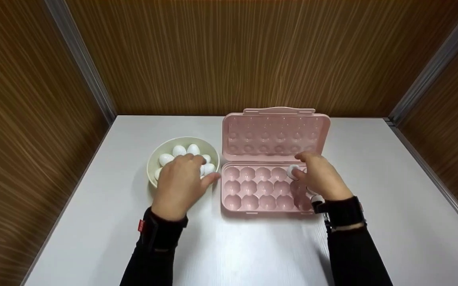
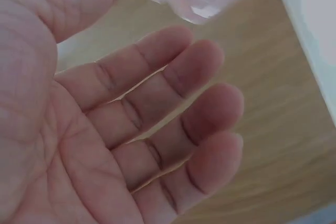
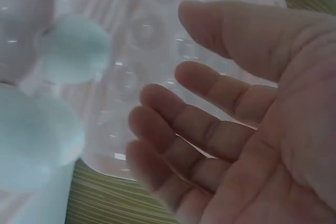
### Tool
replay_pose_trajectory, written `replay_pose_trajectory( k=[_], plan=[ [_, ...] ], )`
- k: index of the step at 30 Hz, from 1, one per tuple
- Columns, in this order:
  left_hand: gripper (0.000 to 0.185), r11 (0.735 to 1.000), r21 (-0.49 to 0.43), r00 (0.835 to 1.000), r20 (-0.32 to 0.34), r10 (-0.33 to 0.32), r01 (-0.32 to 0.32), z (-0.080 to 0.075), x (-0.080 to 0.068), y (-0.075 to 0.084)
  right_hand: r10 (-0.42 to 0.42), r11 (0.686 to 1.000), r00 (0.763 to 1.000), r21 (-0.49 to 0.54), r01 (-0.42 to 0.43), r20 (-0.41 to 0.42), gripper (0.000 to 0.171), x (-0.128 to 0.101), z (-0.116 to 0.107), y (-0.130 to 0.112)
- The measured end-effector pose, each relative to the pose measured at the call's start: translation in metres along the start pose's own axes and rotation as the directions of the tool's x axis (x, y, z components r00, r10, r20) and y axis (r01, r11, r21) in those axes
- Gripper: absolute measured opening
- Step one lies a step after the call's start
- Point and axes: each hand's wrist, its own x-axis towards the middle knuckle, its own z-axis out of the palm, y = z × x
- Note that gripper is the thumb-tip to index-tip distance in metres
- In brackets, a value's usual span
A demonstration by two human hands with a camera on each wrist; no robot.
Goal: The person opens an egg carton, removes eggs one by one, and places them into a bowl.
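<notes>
A white bowl (image 1: 213,152) holds several white eggs (image 1: 179,150). My left hand (image 1: 180,180) hovers over its near side, palm down. In the left wrist view the left hand (image 2: 157,129) is empty, with its fingers loosely bent. To the right lies an open pink egg carton (image 1: 253,186), its lid (image 1: 276,133) standing up behind. My right hand (image 1: 321,176) is over the tray's right end, next to one egg (image 1: 292,171) seated in the back row; another egg (image 1: 315,197) shows by my wrist. In the right wrist view the right hand (image 3: 220,129) holds nothing, with two eggs (image 3: 73,48) in cups beside it.
Bowl and carton sit on a white table (image 1: 372,167). Brown wood-grain walls (image 1: 229,55) enclose it at the back and on both sides. Most of the carton's cups (image 1: 249,188) hold nothing. Bare tabletop stretches in front of my arms.
</notes>
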Motion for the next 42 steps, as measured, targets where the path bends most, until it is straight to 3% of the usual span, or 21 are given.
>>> replay_pose_trajectory(
  k=[4, 8, 20, 29, 33, 35, 42],
  plan=[
    [0.044, 0.994, -0.007, 0.994, -0.008, 0.113, -0.113, -0.005, -0.009, 0.019, -0.006, 0.995, 1.0, -0.097, 0.006, -0.005, 0.046, 0.007, 0.015, 0.005],
    [0.046, 0.986, -0.018, 0.985, 0.036, 0.166, -0.165, -0.006, -0.016, 0.032, -0.021, 0.985, 1.0, -0.173, 0.023, 0.014, 0.043, 0.01, 0.022, 0.007],
    [0.052, 0.983, -0.012, 0.979, 0.087, 0.182, -0.182, -0.004, -0.02, 0.04, -0.091, 0.961, 0.996, -0.262, 0.091, 0.013, 0.031, 0.009, 0.024, 0.008],
    [0.053, 0.981, -0.021, 0.979, 0.063, 0.194, -0.193, -0.002, -0.021, 0.039, -0.084, 0.967, 0.98, -0.224, 0.124, 0.18, 0.023, 0.017, 0.013, 0.0],
    [0.055, 0.979, -0.03, 0.977, 0.063, 0.205, -0.203, -0.001, -0.021, 0.04, -0.053, 0.972, 0.968, -0.21, 0.106, 0.244, 0.03, 0.023, 0.009, -0.004],
    [0.056, 0.977, -0.03, 0.975, 0.062, 0.211, -0.21, -0.001, -0.021, 0.041, -0.048, 0.966, 0.969, -0.235, 0.106, 0.242, 0.036, 0.026, 0.01, -0.006],
    [0.059, 0.976, -0.029, 0.974, 0.068, 0.216, -0.214, -0.001, -0.022, 0.042, -0.063, 0.929, 0.978, -0.347, 0.131, 0.201, 0.027, 0.03, 0.019, -0.007]
  ],
)
